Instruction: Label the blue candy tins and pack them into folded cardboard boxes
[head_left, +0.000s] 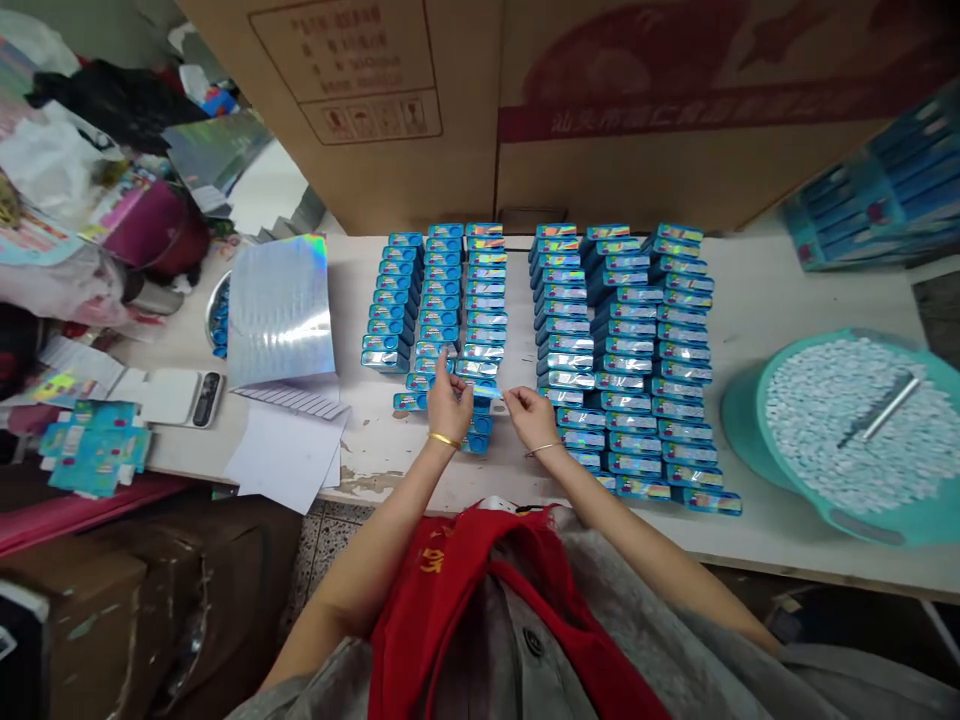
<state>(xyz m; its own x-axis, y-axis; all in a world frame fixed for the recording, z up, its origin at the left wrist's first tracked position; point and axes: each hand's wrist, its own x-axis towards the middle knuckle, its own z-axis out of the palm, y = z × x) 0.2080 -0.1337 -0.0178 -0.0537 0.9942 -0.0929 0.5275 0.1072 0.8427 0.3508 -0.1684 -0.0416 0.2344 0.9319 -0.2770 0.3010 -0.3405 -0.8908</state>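
My left hand is closed with its fingers on one end of a small blue box that has a shiny edge. At the other end of that box, my right hand pinches with thumb and forefinger. Both hands are low over the near end of the left group of blue boxes, which stand in columns on the table. Right of my right hand is a second group of the same boxes, their shiny labelled edges facing up. My fingers partly cover the held box and its neighbours.
A turquoise tub of small white pieces, with a metal scoop-like tool on top, stands at right. Cardboard cartons wall off the back. Shiny sticker sheets, white paper and a white device lie at left.
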